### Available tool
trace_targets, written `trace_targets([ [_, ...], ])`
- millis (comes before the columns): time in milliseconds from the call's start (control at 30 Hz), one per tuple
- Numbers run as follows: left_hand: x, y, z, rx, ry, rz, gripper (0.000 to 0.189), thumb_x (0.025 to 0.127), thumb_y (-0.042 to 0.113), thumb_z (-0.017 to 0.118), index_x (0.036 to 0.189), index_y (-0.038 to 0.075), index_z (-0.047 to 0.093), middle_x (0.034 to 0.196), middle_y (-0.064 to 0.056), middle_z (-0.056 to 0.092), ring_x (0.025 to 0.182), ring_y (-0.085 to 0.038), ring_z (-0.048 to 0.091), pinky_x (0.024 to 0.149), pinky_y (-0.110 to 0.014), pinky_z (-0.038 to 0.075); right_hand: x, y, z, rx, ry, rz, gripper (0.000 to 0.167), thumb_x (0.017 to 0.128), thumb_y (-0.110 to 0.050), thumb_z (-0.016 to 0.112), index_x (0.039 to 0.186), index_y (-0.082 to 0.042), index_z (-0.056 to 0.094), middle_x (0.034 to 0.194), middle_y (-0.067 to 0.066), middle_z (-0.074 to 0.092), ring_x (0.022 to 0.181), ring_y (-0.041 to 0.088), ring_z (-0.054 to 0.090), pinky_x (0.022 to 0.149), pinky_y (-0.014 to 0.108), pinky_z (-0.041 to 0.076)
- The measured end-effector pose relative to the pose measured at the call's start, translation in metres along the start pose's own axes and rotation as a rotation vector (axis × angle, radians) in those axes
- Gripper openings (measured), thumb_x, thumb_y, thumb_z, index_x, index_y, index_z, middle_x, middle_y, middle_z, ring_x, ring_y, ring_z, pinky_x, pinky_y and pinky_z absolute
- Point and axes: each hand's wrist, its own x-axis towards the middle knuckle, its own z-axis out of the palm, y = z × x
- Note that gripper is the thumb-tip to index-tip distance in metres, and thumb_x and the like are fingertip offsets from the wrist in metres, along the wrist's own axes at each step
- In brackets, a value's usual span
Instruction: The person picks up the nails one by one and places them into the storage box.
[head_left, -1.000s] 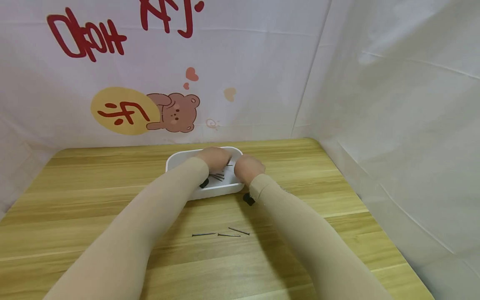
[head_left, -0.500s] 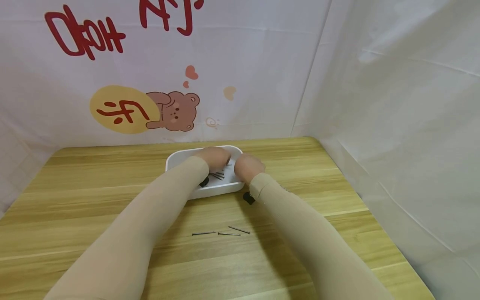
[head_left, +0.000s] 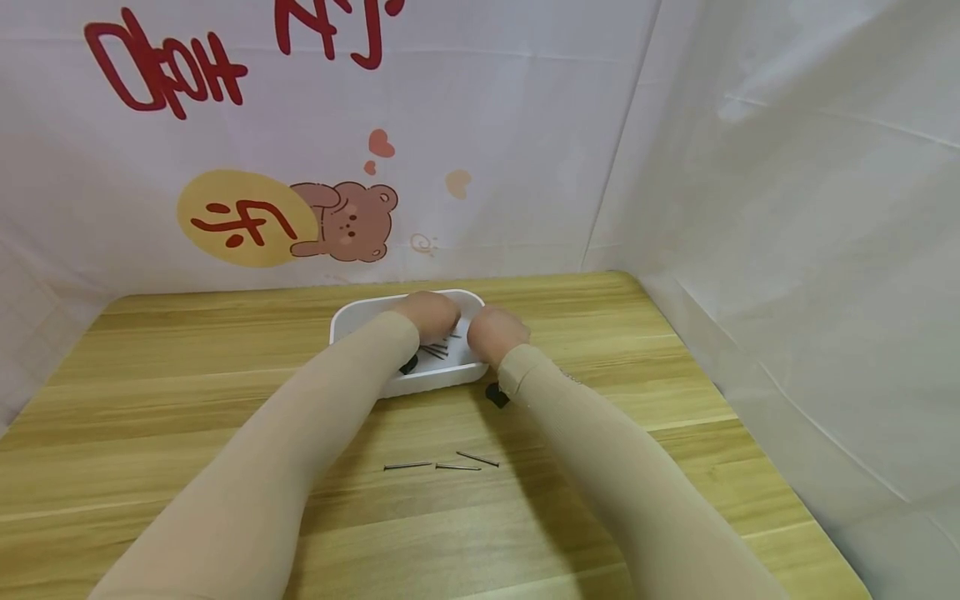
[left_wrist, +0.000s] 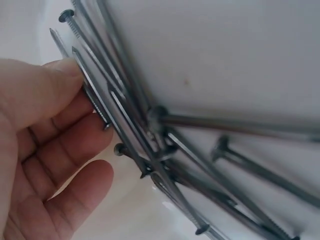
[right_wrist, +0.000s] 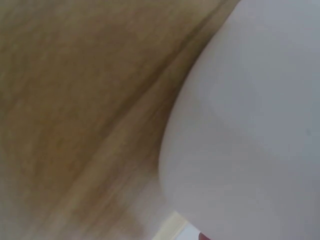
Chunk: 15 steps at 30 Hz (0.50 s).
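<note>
A white plastic tray [head_left: 442, 382] with rounded corners stands at the far middle of the table. My left hand [head_left: 429, 315] reaches down inside it. In the left wrist view, the left thumb and forefinger pinch a thin steel nail [left_wrist: 97, 106]. Beside those fingers, several loose nails [left_wrist: 240, 124] lie crossed on the tray floor. My right hand [head_left: 497, 335] grips the tray's right end, its fingers hidden in the head view. The right wrist view holds only the tray's smooth outer wall [right_wrist: 240, 140] and blurred wood.
Three nails [head_left: 457, 467] lie apart on the wooden table [head_left: 187, 392] in front of the tray. Behind the table hangs a white printed cloth [head_left: 510, 167] with a bear drawing, and another pale cloth [head_left: 810, 250] runs along the right side.
Both hands stay almost where they were. Inside the tray, a nail near the left fingertips has shifted slightly towards me. The nails on the table have not moved.
</note>
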Motion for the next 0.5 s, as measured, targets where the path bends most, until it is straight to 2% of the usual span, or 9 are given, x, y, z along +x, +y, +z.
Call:
trace_targets([
  [67, 0.0020, -0.0013, 0.0006, -0.019, -0.001, -0.017, 0.025, 0.104, 0.023, 0.047, 0.088, 0.017, 0.065, 0.103, -0.005, 0.070, 0.094, -0.026, 0.061, 0.093, -0.042, 0.051, 0.0002, -0.0004, -0.0002, 0.000, 0.001, 0.001, 0.026, 0.105, -0.015, 0.046, 0.116, -0.001, 0.065, 0.105, 0.011, 0.072, 0.087, 0.024, 0.065, 0.082, 0.049, 0.060],
  [167, 0.0045, -0.0019, 0.0015, -0.010, 0.005, -0.004, 0.021, 0.101, 0.022, 0.052, 0.085, 0.017, 0.065, 0.098, -0.005, 0.069, 0.090, -0.026, 0.060, 0.090, -0.042, 0.051, 0.0011, -0.0004, 0.0003, -0.002, 0.006, -0.002, 0.026, 0.105, -0.015, 0.046, 0.116, -0.002, 0.066, 0.106, 0.011, 0.072, 0.087, 0.024, 0.065, 0.082, 0.049, 0.060],
  [300, 0.0053, -0.0002, 0.0018, 0.084, 0.020, 0.085, 0.018, 0.099, 0.016, 0.059, 0.082, 0.014, 0.066, 0.091, -0.006, 0.069, 0.084, -0.027, 0.059, 0.087, -0.043, 0.053, 0.0031, 0.0008, 0.0021, -0.007, 0.001, -0.007, 0.025, 0.105, -0.014, 0.048, 0.116, -0.001, 0.066, 0.105, 0.012, 0.072, 0.087, 0.025, 0.064, 0.081, 0.049, 0.060],
  [367, 0.0048, 0.0009, 0.0019, 0.116, 0.029, 0.108, 0.018, 0.099, 0.015, 0.060, 0.082, 0.014, 0.065, 0.089, -0.005, 0.068, 0.082, -0.026, 0.058, 0.086, -0.044, 0.053, 0.0039, 0.0014, 0.0030, -0.009, 0.000, -0.010, 0.025, 0.105, -0.014, 0.048, 0.117, -0.001, 0.066, 0.104, 0.012, 0.072, 0.086, 0.025, 0.064, 0.081, 0.049, 0.060],
  [500, 0.0045, 0.0024, 0.0025, 0.128, 0.038, 0.111, 0.019, 0.099, 0.014, 0.060, 0.080, 0.014, 0.066, 0.087, -0.005, 0.068, 0.080, -0.025, 0.058, 0.086, -0.043, 0.054, 0.0039, 0.0014, 0.0032, -0.011, -0.002, -0.014, 0.024, 0.105, -0.013, 0.049, 0.118, 0.000, 0.065, 0.104, 0.012, 0.072, 0.085, 0.024, 0.064, 0.082, 0.049, 0.060],
])
